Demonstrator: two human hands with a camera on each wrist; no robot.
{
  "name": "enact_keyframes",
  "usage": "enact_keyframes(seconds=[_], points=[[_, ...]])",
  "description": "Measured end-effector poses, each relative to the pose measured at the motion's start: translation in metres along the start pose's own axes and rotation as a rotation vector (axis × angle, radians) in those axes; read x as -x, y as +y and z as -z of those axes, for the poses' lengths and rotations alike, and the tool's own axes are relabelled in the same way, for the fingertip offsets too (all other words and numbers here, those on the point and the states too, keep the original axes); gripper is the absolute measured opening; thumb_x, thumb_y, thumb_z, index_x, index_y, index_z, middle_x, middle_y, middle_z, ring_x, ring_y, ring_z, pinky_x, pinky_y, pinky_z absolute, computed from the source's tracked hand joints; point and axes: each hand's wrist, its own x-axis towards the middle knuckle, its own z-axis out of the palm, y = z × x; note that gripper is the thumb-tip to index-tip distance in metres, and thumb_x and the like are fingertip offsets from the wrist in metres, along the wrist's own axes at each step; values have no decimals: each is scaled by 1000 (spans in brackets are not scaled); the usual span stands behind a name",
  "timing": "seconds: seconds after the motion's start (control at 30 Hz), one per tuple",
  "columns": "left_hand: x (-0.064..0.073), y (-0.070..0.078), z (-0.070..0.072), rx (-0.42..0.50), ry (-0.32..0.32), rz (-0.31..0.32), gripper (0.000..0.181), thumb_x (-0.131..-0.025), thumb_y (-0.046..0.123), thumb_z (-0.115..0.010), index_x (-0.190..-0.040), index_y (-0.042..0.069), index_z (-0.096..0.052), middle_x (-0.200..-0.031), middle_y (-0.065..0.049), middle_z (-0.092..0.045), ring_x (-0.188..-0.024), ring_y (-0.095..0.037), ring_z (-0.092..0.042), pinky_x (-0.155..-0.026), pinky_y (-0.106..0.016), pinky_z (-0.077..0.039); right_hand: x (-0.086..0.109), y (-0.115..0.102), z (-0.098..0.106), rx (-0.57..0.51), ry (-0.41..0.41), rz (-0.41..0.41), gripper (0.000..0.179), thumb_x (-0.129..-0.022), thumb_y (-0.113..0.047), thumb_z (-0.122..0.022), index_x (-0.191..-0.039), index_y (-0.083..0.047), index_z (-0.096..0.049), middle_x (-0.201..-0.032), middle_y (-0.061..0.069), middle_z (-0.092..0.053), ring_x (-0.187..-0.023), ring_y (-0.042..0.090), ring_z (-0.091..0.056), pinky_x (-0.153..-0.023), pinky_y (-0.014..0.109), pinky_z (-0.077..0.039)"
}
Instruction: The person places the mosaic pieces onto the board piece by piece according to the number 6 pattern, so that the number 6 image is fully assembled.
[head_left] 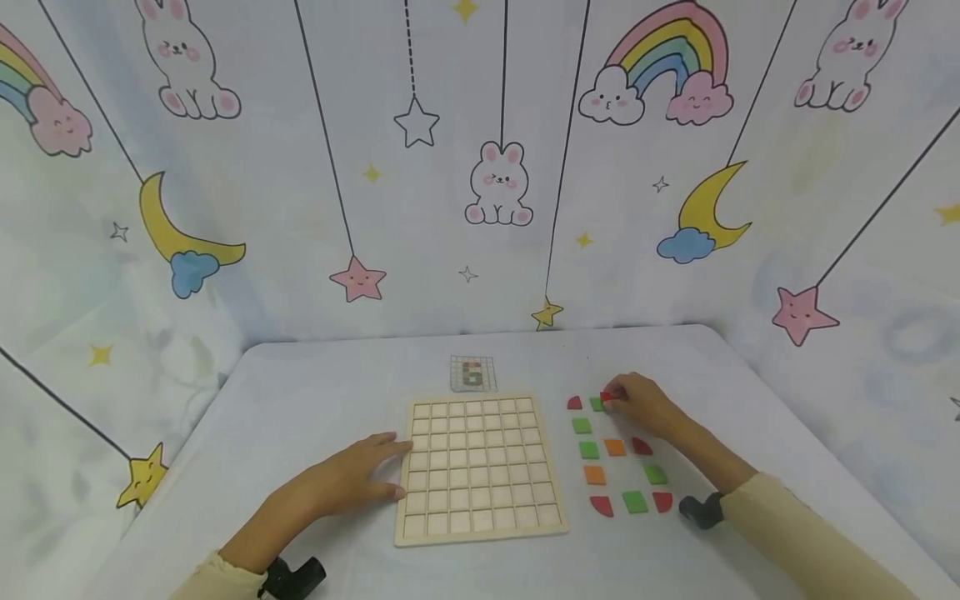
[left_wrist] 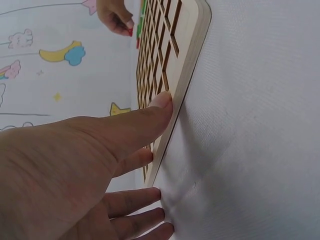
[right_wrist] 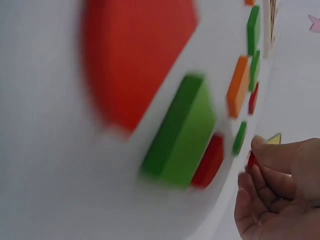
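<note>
A wooden grid board [head_left: 480, 538] with square cells lies flat on the white table. My left hand [head_left: 351, 477] touches its left edge; in the left wrist view the thumb [left_wrist: 161, 102] rests on the rim with fingers extended. Right of the board, my right hand [head_left: 643, 406] pinches a small red piece [head_left: 606, 397] between thumb and fingers. The right wrist view shows that red piece [right_wrist: 251, 160] partly hidden by the fingertips. Just beneath the hand is a green square [head_left: 596, 404], and left of it a red quarter-round [head_left: 574, 403].
Several loose green squares [head_left: 634, 502], orange squares [head_left: 595, 475] and red quarter-rounds [head_left: 602, 506] are spread right of the board. Behind the board lies a small gridded card [head_left: 472, 373] with a coloured figure resembling a 6. A patterned cloth [head_left: 435, 208] hangs behind the table.
</note>
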Motion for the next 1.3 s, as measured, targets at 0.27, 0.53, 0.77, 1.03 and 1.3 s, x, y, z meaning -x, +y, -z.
enact_keyframes(seconds=[0.27,0.53,0.77,1.03,1.3], points=[[1,0,0,-10,5,-5,72,-96,39,-79,-155,8,-52,-161,-29,-42,-150,-49,-40,-120,-66,-36,-16,-33,-15,-47,4,24,25,-101,-14,-71,-122,0,-69,-114,14,-68,-103,26,-62,-99,49,-59],[-1,1,0,-16,11,-5,72,-96,39,-78,-155,7,-52,-161,-30,-41,-150,-50,-39,-121,-66,-35,-27,-60,-30,-84,-32,84,21,-100,-7,-69,-119,3,-69,-112,15,-67,-103,27,-64,-98,48,-58],[0,1,-1,-13,13,8,72,-95,39,-79,-155,7,-53,-161,-29,-42,-149,-50,-40,-120,-67,-36,-29,-95,-51,-60,-57,102,19,-100,-11,-72,-116,-2,-71,-110,9,-67,-105,24,-64,-98,45,-58],[1,0,-1,6,5,11,73,-95,39,-79,-155,7,-52,-162,-28,-40,-150,-50,-38,-121,-68,-34,-25,-133,-81,-83,-51,165,14,-95,-4,-77,-106,1,-72,-99,9,-63,-97,25,-63,-91,45,-59],[2,-1,-1,-5,13,-3,73,-96,40,-78,-155,7,-52,-162,-29,-40,-150,-50,-39,-121,-67,-35,-23,-144,-85,-89,-35,294,9,-90,3,-79,-94,2,-71,-92,10,-65,-93,27,-65,-84,41,-61]])
